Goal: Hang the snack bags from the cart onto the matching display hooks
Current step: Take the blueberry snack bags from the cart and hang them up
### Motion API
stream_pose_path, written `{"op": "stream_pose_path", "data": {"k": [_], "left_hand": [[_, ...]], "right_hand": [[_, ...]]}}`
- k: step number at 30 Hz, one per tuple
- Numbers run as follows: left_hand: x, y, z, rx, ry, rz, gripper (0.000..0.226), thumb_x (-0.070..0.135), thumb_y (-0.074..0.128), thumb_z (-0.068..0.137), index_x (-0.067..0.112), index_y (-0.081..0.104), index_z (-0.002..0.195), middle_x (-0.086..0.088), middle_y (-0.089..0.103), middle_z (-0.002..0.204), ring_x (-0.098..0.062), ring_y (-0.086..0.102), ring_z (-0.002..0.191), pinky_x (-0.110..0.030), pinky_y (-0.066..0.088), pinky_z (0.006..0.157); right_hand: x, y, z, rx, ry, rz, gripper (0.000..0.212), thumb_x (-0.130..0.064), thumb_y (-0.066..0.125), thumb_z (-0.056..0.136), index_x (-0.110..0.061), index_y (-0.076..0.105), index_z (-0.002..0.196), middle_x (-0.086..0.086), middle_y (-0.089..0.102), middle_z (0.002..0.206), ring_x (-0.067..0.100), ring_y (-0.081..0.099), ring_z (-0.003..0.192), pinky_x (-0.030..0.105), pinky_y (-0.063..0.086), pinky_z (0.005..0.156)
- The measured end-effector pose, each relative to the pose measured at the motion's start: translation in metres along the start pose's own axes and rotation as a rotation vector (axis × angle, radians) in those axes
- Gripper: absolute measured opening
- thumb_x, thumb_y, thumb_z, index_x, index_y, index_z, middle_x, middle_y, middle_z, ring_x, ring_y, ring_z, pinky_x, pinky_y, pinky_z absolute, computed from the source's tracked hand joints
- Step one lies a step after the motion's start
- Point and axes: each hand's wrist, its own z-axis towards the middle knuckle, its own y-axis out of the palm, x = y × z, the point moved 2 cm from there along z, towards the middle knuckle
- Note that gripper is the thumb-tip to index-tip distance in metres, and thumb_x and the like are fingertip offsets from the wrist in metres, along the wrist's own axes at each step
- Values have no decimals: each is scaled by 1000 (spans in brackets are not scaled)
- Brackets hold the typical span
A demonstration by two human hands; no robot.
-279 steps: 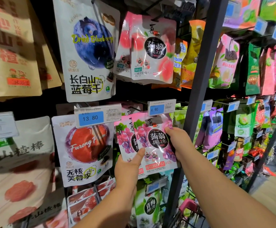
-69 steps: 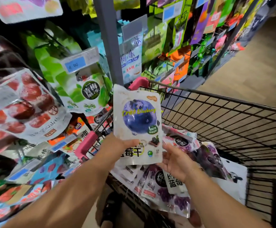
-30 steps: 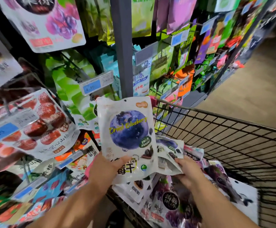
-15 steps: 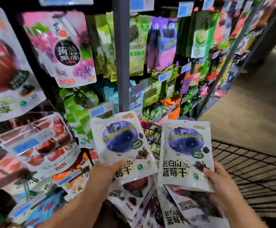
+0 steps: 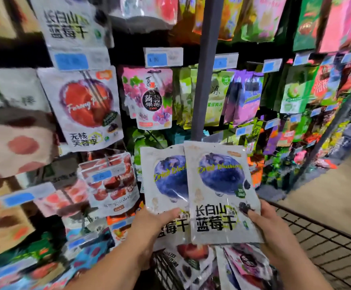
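We hold 2 dried-blueberry bags near the rack. Left hand (image 5: pixel 149 222) grips the left blueberry bag (image 5: pixel 166 181) and right hand (image 5: pixel 268 225) grips the right blueberry bag (image 5: pixel 218 185), which overlaps it. Neither's hung yet. The matching hung blueberry bag (image 5: pixel 69 24) is far upper left. Other snack bags (image 5: pixel 191 258) sit in the cart (image 5: pixel 321 243), so plenty's left.

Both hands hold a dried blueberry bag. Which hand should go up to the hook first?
Left, probably. The left hand grips its dried blueberry bag on the side nearer the hanging blueberry bag, up and left; the right hand would have to cross over.
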Motion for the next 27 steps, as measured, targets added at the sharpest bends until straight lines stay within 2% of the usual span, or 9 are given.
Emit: {"op": "stream_pose_path", "data": {"k": [4,7,11,18,19,21,22,24,27], "left_hand": [[12,-29,-15,85,27,-103,60,17,86,58,14,65,115,-3,74,108,-22,69,102,-41,48,101],[18,-49,-20,134,39,-147,52,18,87,64,15,67,112,0,75,105,-20,69,100,-41,45,103],[25,-73,-24,163,109,-172,72,44,90,45,21,68,111,3,74,109,-20,68,105,-48,44,104],[54,-130,-39,150,233,-167,81,62,84,55,26,62,125,11,68,120,-10,61,116,-43,38,110],[62,-138,-45,158,253,-153,77,60,81,62,26,60,127,11,68,121,-4,60,115,-40,37,110],[73,-162,-53,214,271,-131,45,40,70,85,18,60,124,12,66,108,17,54,96,-22,38,97],[75,-173,-57,235,249,-121,32,28,62,92,15,59,121,12,63,102,14,54,88,-19,40,88],[77,-196,-66,276,221,-94,30,25,59,93,15,59,121,7,67,103,-5,61,94,-23,47,80],[79,-228,-79,317,242,-129,52,49,79,72,26,64,116,4,69,119,-16,59,118,-37,42,103]], "right_hand": [[2,37,6,-46,6,-53,28,1,49,94,-13,62,115,12,75,100,29,73,80,36,58,62],[0,66,7,-94,2,-87,31,3,47,95,-12,61,119,13,74,105,32,73,86,39,56,69],[-5,102,7,-160,-41,-146,35,5,42,97,-18,61,115,4,76,103,24,74,86,35,57,67],[-10,172,1,-207,-123,-275,27,-1,48,98,-18,63,112,6,73,108,25,72,94,41,55,80],[-10,186,-1,-231,-128,-275,26,-2,49,98,-18,63,112,6,73,109,25,72,94,40,57,78],[-10,212,-4,-270,-136,-288,24,-3,50,98,-19,62,112,5,73,108,23,72,92,33,58,73],[-8,226,-6,-296,-139,-297,25,-4,51,98,-19,62,114,3,73,110,22,72,94,33,58,74],[-2,250,-10,-341,-143,-317,29,-4,50,98,-22,61,118,-1,73,112,22,70,100,39,56,85],[6,281,-20,-371,-151,-349,29,-2,50,97,-21,60,116,0,73,110,21,70,99,39,54,85]]}}
